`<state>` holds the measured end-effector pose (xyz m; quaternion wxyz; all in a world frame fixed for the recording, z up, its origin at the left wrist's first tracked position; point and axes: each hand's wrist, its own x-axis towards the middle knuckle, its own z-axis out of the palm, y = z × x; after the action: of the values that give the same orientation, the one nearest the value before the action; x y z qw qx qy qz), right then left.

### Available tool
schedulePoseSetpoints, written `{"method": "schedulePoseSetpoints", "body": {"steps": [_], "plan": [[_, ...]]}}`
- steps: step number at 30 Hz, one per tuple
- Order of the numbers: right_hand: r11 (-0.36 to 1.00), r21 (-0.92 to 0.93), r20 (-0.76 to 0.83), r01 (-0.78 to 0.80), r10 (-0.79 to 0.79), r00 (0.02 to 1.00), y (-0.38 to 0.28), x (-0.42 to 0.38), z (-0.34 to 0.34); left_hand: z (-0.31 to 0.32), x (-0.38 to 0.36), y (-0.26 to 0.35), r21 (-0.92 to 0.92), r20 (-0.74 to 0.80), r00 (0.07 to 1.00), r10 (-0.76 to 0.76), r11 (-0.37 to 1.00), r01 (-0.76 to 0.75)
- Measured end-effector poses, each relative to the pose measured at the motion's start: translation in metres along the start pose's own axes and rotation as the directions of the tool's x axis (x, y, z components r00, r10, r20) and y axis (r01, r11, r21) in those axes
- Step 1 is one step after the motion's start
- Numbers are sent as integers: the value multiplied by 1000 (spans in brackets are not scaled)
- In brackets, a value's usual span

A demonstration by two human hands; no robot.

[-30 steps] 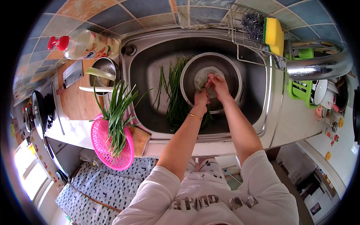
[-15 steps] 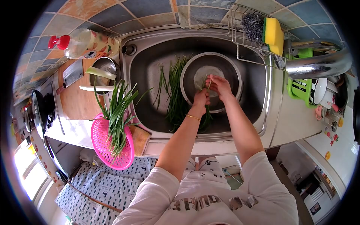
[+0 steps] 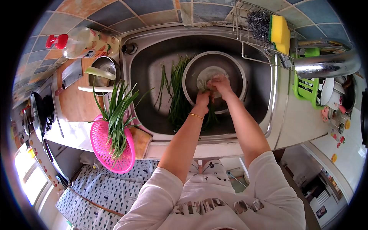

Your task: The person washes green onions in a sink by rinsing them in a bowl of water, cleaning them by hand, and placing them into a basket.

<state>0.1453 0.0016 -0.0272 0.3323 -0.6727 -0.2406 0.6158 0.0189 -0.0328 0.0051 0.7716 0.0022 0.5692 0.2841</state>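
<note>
Both hands are above a round metal basin [image 3: 242, 76] standing in the sink. My left hand [image 3: 203, 101] is closed around a few thin green garlic chives [image 3: 202, 89], mostly hidden by the fingers. Touching or almost touching them, my right hand [image 3: 221, 85] has its fingers curled together, slightly blurred; what is in them cannot be made out. A pile of long garlic chives [image 3: 177, 92] lies in the sink to the left of the basin, partly under my left forearm.
A pink colander [image 3: 100, 143] with more chives hangs over the counter's front edge, left of the sink [image 3: 147, 111]. Behind it are a small pot [image 3: 102, 66], a cutting board [image 3: 74, 101], a cleaver [image 3: 71, 74] and a bottle [image 3: 86, 43]. The faucet [image 3: 326, 66] and wire rack [image 3: 249, 53] are at right.
My right hand has moved slightly down and left, its fingers curling closer to my left hand. My left hand stays over the basin's near side. The whole view has shifted slightly.
</note>
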Motion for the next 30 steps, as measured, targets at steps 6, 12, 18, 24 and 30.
{"method": "schedulePoseSetpoints", "body": {"steps": [6, 12, 18, 24, 30], "plan": [[996, -63, -251, 58, -72, 965, 11, 11, -7, 5, -6, 2, 32, 31, 998, 54, 998, -55], [999, 24, 98, -24, 22, 995, -11, -18, -5, 10, -11, 8, 112, 45, 999, 28, 993, -32], [996, -23, -9, -85, 85, 996, -16, -21, -4, 12, -15, 8, 118, 51, 999, 6, 993, -12], [997, 41, -23, -65, 65, 998, -35, -34, -1, 14, -16, 10, 38, 63, 998, -10, 999, 8], [999, -6, 53, -32, 33, 998, -18, -26, -3, 13, -19, 17, -8, 79, 996, -48, 999, 49]]}}
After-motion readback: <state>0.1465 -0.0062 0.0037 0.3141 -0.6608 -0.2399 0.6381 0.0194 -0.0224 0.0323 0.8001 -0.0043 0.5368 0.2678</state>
